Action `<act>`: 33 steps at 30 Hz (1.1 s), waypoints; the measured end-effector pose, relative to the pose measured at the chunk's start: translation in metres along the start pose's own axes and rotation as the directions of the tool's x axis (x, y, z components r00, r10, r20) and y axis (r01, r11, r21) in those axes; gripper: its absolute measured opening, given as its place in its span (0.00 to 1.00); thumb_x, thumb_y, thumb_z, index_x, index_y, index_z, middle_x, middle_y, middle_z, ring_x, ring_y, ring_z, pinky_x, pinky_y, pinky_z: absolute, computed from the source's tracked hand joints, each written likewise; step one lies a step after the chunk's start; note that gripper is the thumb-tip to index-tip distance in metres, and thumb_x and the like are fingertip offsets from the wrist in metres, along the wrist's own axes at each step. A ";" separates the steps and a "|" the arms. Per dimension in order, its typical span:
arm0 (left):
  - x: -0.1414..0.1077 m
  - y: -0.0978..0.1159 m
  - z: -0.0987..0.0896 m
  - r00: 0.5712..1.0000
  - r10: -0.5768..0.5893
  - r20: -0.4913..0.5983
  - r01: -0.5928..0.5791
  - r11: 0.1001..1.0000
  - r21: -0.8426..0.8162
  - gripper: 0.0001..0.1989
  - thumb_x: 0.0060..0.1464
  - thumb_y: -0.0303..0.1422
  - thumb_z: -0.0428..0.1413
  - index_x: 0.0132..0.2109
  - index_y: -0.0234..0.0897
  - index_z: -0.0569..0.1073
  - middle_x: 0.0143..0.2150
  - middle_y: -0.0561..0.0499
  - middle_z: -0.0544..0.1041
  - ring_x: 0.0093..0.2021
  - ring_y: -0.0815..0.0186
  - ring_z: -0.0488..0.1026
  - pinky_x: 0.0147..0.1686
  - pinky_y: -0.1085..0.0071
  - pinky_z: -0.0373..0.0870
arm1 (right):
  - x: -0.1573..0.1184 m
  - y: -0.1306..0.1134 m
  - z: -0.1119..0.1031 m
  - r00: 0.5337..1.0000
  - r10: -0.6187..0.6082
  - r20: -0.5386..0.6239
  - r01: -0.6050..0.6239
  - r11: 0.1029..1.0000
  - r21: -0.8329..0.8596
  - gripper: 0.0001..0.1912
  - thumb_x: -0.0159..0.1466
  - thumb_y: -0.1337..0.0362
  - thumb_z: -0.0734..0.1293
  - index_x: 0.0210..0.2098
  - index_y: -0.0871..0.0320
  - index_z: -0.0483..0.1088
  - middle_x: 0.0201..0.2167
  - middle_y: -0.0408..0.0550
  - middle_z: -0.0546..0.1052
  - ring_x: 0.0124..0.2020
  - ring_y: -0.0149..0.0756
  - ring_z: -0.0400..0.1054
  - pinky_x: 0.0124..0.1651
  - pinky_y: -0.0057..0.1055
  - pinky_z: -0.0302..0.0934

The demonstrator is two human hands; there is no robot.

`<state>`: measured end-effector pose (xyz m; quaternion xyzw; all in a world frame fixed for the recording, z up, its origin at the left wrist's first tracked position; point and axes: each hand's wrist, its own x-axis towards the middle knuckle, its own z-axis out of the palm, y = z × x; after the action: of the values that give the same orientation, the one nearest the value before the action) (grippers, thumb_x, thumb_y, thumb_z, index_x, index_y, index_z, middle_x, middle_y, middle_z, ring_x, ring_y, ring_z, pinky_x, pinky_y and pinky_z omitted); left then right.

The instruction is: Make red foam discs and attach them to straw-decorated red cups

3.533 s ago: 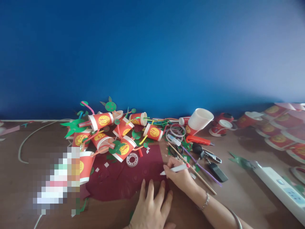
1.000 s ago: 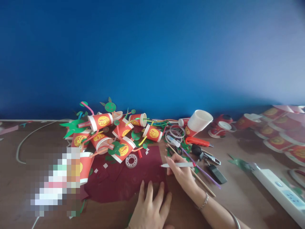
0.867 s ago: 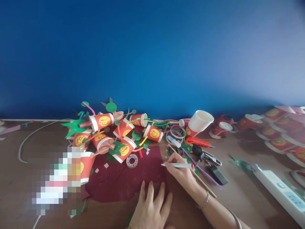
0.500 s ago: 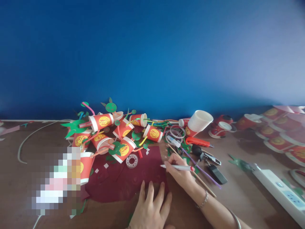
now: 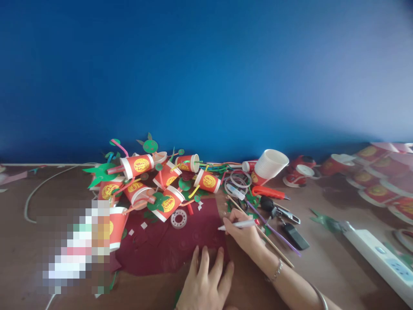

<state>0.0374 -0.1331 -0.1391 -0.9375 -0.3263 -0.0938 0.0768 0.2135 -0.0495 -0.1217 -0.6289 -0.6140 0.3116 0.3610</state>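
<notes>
My right hand (image 5: 244, 234) grips a white marker pen (image 5: 240, 224) with a red end, its tip over the right part of a dark red sheet of paper (image 5: 151, 254). My left hand (image 5: 205, 282) lies palm down with its fingers spread, the fingertips at the sheet's lower edge. On the sheet rest a clear tape roll (image 5: 178, 218) and a few white scraps (image 5: 143, 225). A thin wooden stick (image 5: 277, 249) and a purple pipe cleaner (image 5: 274, 230) lie beside my right hand.
Red paper cups (image 5: 169, 203) with green cut-outs are heaped at the back left. A stack of cups (image 5: 269, 165), an orange utility knife (image 5: 269, 192) and keys with a black fob (image 5: 295, 235) lie right of centre. A white power strip (image 5: 376, 258) is at the right.
The marker's rear end has swung slightly upward and its tip has dipped a little. My left hand has barely moved.
</notes>
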 end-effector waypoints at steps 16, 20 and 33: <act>0.001 0.000 0.004 0.997 0.034 -0.074 -0.025 0.993 0.120 0.26 0.61 0.46 0.45 0.62 0.39 0.62 0.56 0.43 0.72 0.46 0.47 0.71 0.43 0.51 0.67 | -0.001 0.002 0.002 1.000 -0.007 0.016 0.007 0.999 -0.032 0.14 0.56 0.62 0.62 0.18 0.54 0.55 0.13 0.39 0.66 0.18 0.29 0.58 0.22 0.24 0.52; 0.001 -0.001 0.000 0.997 0.037 -0.073 -0.032 0.996 0.078 0.33 0.59 0.55 0.38 0.62 0.38 0.62 0.56 0.41 0.71 0.46 0.46 0.71 0.43 0.50 0.66 | -0.001 0.003 0.002 1.000 -0.009 0.023 0.009 1.000 -0.027 0.14 0.57 0.61 0.63 0.18 0.54 0.55 0.14 0.38 0.66 0.18 0.28 0.57 0.22 0.24 0.52; -0.001 0.000 0.003 0.999 0.025 -0.029 -0.023 0.999 0.043 0.35 0.57 0.55 0.42 0.64 0.38 0.58 0.59 0.40 0.68 0.49 0.45 0.68 0.46 0.49 0.63 | 0.000 0.001 0.000 1.000 -0.013 0.022 0.014 1.000 -0.018 0.14 0.55 0.63 0.61 0.16 0.54 0.55 0.13 0.40 0.67 0.18 0.29 0.58 0.23 0.25 0.53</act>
<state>0.0366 -0.1333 -0.1424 -0.9380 -0.3157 -0.0999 0.1027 0.2140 -0.0497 -0.1220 -0.6245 -0.6251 0.3105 0.3506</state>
